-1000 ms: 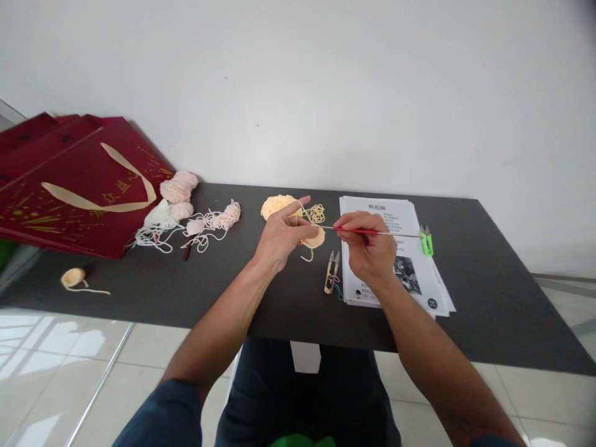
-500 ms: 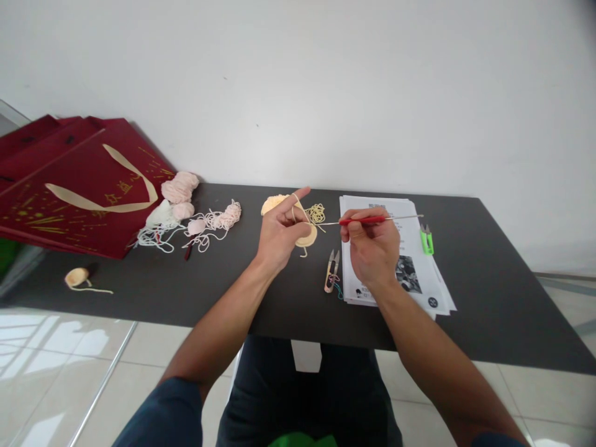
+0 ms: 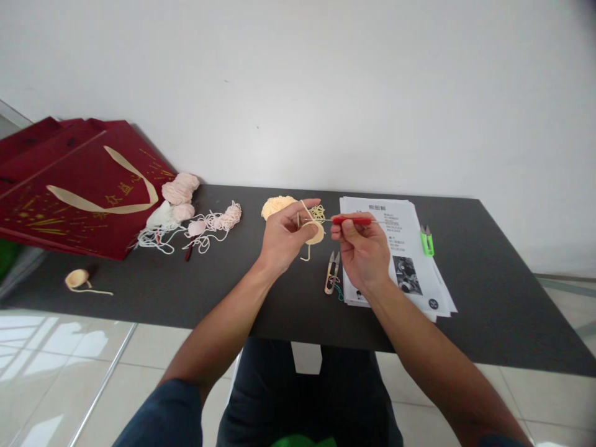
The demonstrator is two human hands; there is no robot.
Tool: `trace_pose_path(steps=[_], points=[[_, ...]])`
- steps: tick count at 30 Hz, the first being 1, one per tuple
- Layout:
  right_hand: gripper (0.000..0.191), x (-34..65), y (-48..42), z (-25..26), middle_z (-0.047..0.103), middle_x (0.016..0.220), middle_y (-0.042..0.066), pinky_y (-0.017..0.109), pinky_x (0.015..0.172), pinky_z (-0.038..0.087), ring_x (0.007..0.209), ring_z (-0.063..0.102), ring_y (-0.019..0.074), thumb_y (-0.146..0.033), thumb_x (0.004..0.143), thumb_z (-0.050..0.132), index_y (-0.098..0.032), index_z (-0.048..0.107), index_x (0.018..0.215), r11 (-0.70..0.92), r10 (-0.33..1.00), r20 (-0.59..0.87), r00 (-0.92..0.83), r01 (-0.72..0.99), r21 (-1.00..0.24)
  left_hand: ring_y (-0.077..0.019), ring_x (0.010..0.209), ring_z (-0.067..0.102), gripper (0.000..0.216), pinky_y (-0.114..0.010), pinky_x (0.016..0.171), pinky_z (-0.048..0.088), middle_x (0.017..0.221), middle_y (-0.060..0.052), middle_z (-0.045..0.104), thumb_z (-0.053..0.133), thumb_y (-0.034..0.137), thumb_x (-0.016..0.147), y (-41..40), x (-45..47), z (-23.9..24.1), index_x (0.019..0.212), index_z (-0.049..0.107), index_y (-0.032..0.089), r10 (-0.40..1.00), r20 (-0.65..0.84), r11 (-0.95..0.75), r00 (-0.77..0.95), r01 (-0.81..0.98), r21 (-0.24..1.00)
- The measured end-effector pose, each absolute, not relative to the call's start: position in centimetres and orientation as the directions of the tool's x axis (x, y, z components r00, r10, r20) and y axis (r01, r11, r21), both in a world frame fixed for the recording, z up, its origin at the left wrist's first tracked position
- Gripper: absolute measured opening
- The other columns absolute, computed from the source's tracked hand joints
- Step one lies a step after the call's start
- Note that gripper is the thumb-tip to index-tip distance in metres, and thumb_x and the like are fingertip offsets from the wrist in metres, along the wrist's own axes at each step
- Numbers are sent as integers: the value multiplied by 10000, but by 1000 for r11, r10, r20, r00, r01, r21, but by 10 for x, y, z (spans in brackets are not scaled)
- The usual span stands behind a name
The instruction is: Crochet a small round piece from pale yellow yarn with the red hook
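I had the little round crochet piece (image 3: 317, 233) at the centre of the frame, pinched at its rim by my left hand (image 3: 282, 239), with the yarn (image 3: 305, 208) running up over my raised forefinger. I judged it nearly weightless and soft, so it would fold if held by the middle. The rim beside the working stitch was the place to hold it.

My right hand (image 3: 365, 251), just right of centre, was closed on the red grip of the hook (image 3: 351, 220). The hook looked thin and stiff, and I judged the bare metal shaft slippery, so the red sleeve was the sure place for my fingers. Its tip pointed left at the crochet piece, though I could not tell whether it had entered a stitch.

Half a second earlier my right hand sat farther right, with the hook's tail reaching out over the papers (image 3: 410, 248). It had since moved in close to the left hand, and my forefinger had dropped lower. The snips (image 3: 331, 271) below lay unmoved on the table (image 3: 465, 298).
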State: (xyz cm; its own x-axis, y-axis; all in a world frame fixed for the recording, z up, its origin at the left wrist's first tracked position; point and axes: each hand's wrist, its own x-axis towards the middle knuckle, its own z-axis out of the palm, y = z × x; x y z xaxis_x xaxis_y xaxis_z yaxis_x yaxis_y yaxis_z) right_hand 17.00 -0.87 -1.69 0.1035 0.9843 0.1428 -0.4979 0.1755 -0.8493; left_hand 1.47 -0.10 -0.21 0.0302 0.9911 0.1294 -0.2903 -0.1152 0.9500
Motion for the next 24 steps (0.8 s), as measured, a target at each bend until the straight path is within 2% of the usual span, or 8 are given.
trace_pose_path(steps=[5,9,15,24], points=[[163,165,-11,-16,804,898,-25,246,678,662,704,734,103,-312,839,838,-254,709,919,191,981,147,127,-485,-854,-91,710,572,547,-233,679,477,866,17,665,828,170,710,-1,17,-4,1245,737,246,987,155,-159,-39,-314,936],[169,166,-12,-16,806,909,-41,240,720,674,737,754,97,-300,869,811,-284,711,1004,203,979,176,101,-468,-860,-114,764,624,630,-248,734,497,848,16,692,846,190,708,0,17,-3,1318,695,234,987,143,-158,-69,-330,931],[106,166,-15,-13,814,928,-16,253,712,679,752,763,114,-301,867,808,-261,745,942,204,979,190,76,-472,-858,-107,682,596,820,-242,662,463,832,17,732,848,201,729,-3,18,1,1496,562,252,988,129,-149,-90,-269,951],[87,163,-19,-14,816,861,7,318,698,663,707,761,152,-282,881,793,-246,779,959,343,930,293,222,-236,-909,-117,685,619,869,-247,676,480,790,26,746,895,273,718,-4,19,2,1513,545,262,987,122,-150,-103,-330,932]])
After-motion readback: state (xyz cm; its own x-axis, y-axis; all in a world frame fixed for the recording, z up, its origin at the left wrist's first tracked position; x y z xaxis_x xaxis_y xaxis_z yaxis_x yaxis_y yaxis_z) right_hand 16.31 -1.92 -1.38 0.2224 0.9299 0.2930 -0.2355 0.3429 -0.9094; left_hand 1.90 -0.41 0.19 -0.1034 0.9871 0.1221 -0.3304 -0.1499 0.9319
